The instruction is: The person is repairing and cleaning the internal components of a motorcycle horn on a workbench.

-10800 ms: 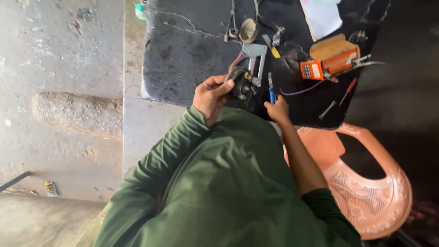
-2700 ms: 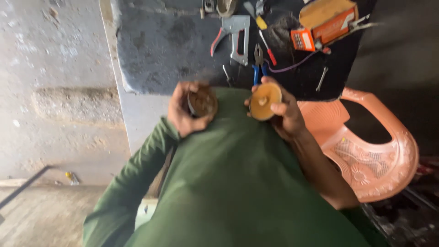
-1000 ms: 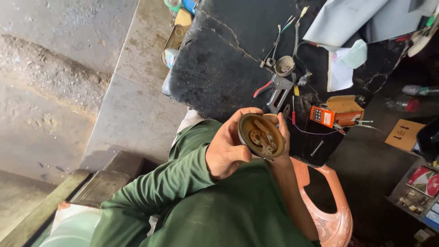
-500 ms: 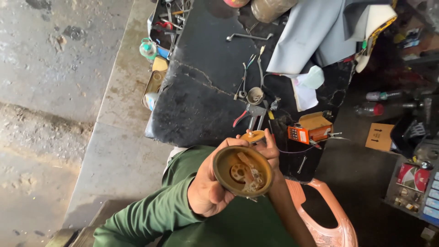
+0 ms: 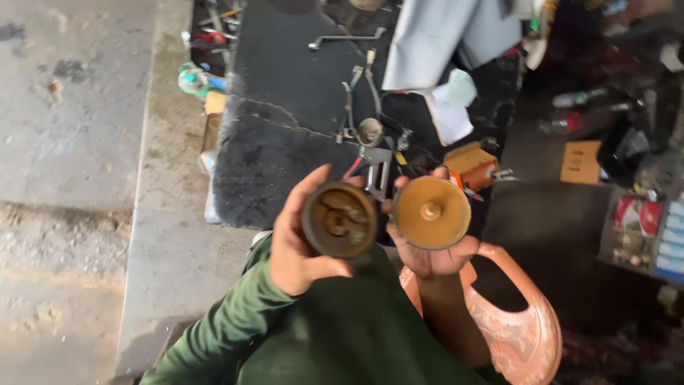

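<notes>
My left hand (image 5: 296, 242) grips a round, rusty cup-shaped metal housing (image 5: 340, 219), its open face with inner parts turned towards me. My right hand (image 5: 431, 253) holds a round orange-brown disc-shaped cover (image 5: 432, 212) with a small hub at its middle. The two pieces are held side by side, a small gap between them, above the near edge of a dark worktable (image 5: 285, 135). Green sleeves cover my arms.
Pliers and a metal tool (image 5: 374, 175) lie on the table just behind the pieces, with an orange box and meter (image 5: 470, 165), wires, white cloth (image 5: 434, 39) and paper. An orange plastic chair (image 5: 513, 328) stands at lower right. Concrete floor lies left; cluttered shelves right.
Half a second ago the housing and the cover were together in front of me; now they are apart, the cover in my right hand and the housing in my left. The view has shifted.
</notes>
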